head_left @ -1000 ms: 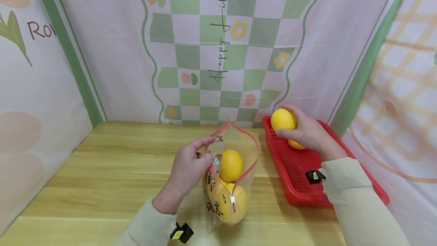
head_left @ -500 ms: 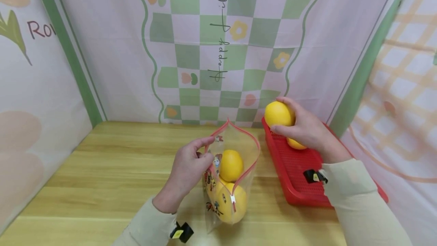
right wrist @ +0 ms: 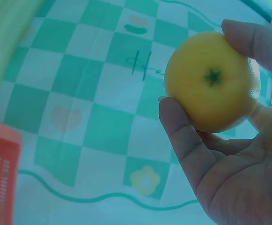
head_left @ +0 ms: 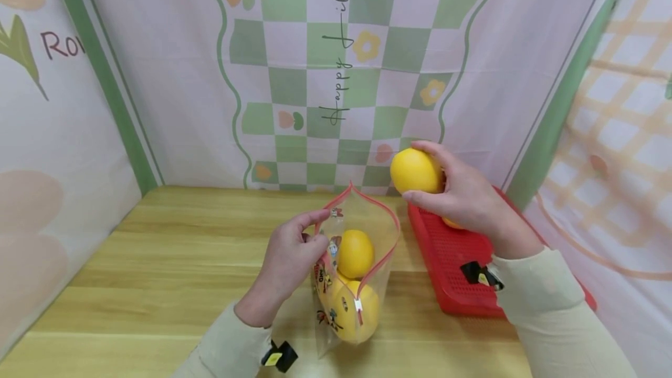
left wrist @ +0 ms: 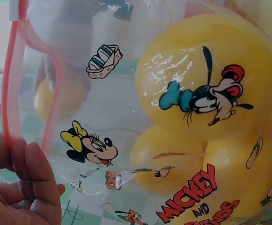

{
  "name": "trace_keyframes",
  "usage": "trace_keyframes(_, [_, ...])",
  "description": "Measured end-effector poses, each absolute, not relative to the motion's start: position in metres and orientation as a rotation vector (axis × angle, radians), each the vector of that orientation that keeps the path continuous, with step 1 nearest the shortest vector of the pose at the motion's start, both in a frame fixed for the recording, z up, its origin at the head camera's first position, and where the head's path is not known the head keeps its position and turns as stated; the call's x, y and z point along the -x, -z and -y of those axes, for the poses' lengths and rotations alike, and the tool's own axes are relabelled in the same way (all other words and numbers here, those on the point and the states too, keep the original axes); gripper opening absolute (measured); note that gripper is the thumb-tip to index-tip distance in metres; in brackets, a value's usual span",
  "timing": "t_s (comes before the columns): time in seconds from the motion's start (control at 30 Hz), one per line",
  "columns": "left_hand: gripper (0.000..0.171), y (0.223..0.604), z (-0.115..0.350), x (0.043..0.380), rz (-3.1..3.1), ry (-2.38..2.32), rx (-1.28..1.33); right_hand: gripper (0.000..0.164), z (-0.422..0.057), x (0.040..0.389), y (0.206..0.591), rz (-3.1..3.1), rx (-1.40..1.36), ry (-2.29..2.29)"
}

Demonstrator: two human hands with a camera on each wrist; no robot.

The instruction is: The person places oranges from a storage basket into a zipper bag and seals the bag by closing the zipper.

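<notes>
My left hand pinches the pink zip rim of a clear zip bag printed with cartoon figures. The bag stands with its mouth spread, and several yellow oranges lie inside. In the left wrist view the fingers hold the bag's edge, and the oranges show through the plastic. Up and to the right of the bag, my right hand grips another orange in the air. The right wrist view shows this orange between thumb and fingers, its green star-shaped stem mark facing the camera.
A red perforated basket stands at the right of the wooden table. One more orange lies in it, mostly hidden behind the right hand. A patterned cloth hangs along the back.
My right hand has lifted the orange from over the basket's far left corner and carried it up and left, nearer the bag. The left hand and bag have stayed put.
</notes>
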State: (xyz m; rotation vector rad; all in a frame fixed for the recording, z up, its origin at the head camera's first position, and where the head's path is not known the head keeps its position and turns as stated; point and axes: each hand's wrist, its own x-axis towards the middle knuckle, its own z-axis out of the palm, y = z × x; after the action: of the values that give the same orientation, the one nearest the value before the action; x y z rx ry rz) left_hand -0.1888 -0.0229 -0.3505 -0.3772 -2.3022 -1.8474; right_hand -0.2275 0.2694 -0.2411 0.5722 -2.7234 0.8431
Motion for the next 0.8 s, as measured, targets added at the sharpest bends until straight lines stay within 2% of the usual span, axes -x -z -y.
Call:
trace_keyframes(0.33, [0.047,0.351,0.023,0.189,2.306,1.84,0.374,0.076,-0.25,0.212,0.236,2.64,-0.715,-0.87])
trace_keyframes(0.8, [0.047,0.351,0.022,0.188,2.315,1.828,0.373,0.083,-0.226,0.194,0.238,2.601,-0.916,-0.897])
